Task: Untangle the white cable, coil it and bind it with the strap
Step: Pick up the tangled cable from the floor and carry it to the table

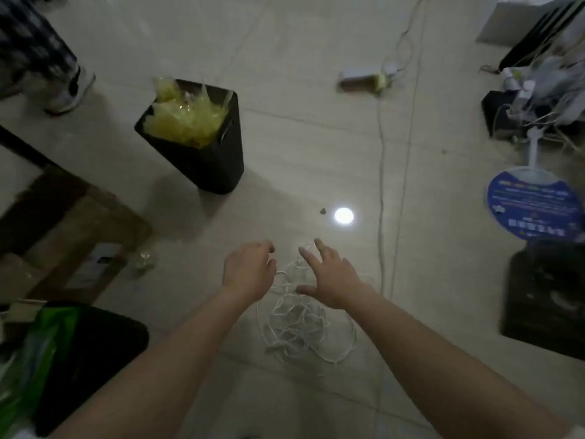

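A tangled white cable [297, 327] lies in a loose heap on the pale tiled floor, low in the middle of the head view. My left hand [248, 269] hovers over the heap's upper left edge with its fingers curled downward; whether it pinches a strand is hidden. My right hand [329, 277] is spread above the top of the heap, fingers straight and apart, thumb pointing left over a loop. No strap shows.
A black bin [202, 153] with yellow plastic stands behind on the left. A second white cord [381, 185] runs up the floor to a power strip [364, 79]. A blue round fan [535, 207], black boxes [544, 296] right; wooden stool [63, 229], green bag [47, 350] left; someone's shoe [69, 90].
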